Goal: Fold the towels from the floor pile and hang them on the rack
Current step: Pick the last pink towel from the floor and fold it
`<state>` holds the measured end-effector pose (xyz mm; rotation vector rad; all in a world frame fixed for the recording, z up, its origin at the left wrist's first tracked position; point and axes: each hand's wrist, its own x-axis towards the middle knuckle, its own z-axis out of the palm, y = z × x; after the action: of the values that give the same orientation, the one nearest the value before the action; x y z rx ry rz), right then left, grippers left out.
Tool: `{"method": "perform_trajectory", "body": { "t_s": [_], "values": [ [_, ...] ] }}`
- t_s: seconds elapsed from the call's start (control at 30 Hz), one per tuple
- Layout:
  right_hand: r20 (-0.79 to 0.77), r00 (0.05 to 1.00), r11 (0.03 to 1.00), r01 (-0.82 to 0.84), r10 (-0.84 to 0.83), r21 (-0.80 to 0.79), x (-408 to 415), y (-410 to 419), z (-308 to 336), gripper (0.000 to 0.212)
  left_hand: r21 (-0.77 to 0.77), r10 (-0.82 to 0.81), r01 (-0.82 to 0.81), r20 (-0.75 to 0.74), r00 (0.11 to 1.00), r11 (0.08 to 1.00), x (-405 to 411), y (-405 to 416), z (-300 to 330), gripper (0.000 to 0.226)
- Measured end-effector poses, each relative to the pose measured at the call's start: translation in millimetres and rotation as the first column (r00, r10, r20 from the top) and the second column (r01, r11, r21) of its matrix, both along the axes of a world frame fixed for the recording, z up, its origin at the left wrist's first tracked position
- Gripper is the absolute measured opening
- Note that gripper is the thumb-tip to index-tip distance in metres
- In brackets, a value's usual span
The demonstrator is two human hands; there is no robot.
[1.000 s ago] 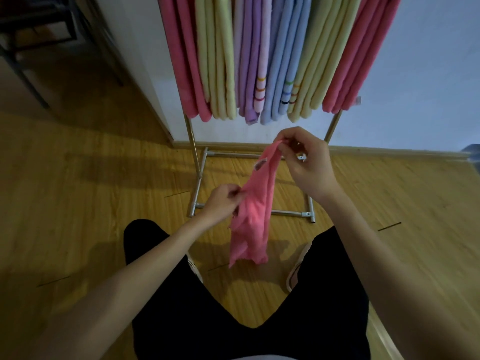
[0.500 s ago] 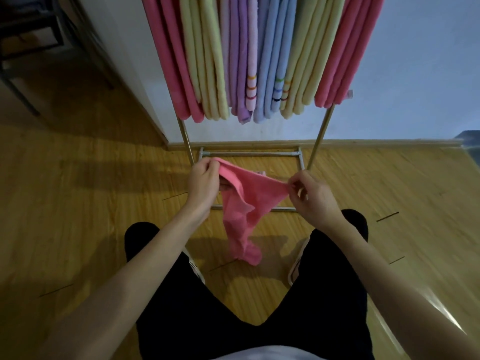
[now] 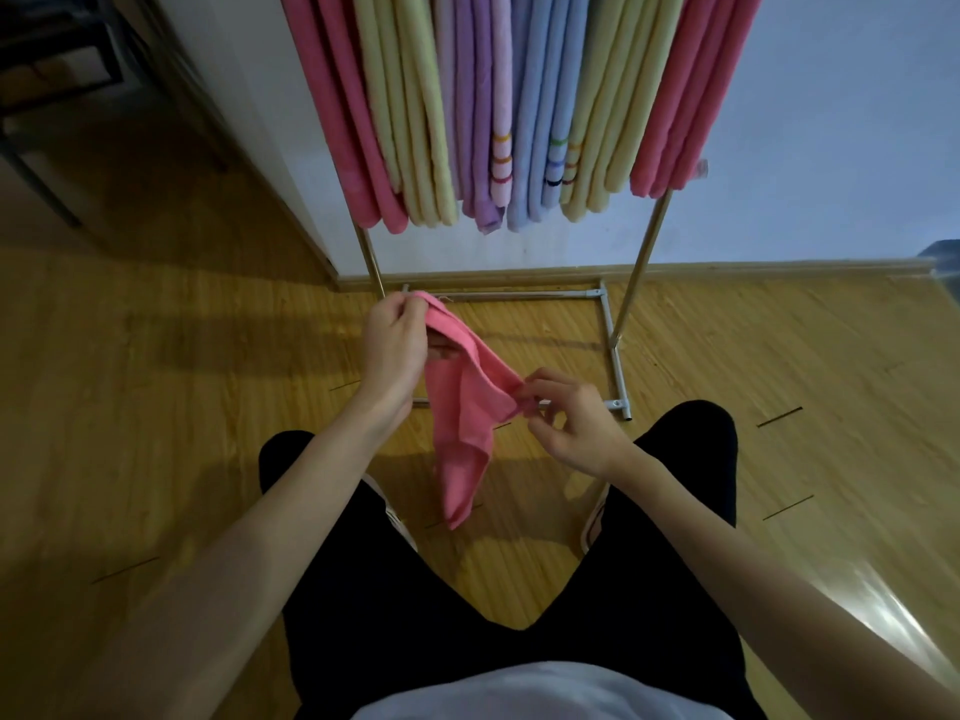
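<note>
head view | pink towel [image 3: 465, 407] mid-air, near the rack [image 3: 641, 252] base | left hand [image 3: 392, 345] pinches its top edge, right hand [image 3: 574, 420] pinches a lower corner, hands apart | risk: light fingertip grip slips, cloth drops crumpled | room: bare wooden floor [image 3: 156, 407] left and right; hung towels [image 3: 498, 106] crowd the rail

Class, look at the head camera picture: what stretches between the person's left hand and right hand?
In the head view, the pink towel spans from the left hand to the right hand, its loose end hanging below.
</note>
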<state>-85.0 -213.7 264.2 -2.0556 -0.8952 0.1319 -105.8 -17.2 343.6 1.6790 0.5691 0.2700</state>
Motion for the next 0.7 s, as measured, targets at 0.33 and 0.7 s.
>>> {"method": "perform_trajectory", "body": {
  "t_s": [0.33, 0.7],
  "values": [
    [-0.06, 0.994, 0.99, 0.095, -0.089, 0.104, -4, 16, 1, 0.014, -0.034, 0.068, -0.067, 0.022, 0.997, 0.997, -1, 2, 3, 0.028],
    [0.023, 0.984, 0.977, 0.174, -0.178, 0.127, 23, 8, 27, 0.006, 0.019, 0.001, -0.001, -0.002, 1.0, 1.0, -5, 24, -1, 0.026]
  ]
}}
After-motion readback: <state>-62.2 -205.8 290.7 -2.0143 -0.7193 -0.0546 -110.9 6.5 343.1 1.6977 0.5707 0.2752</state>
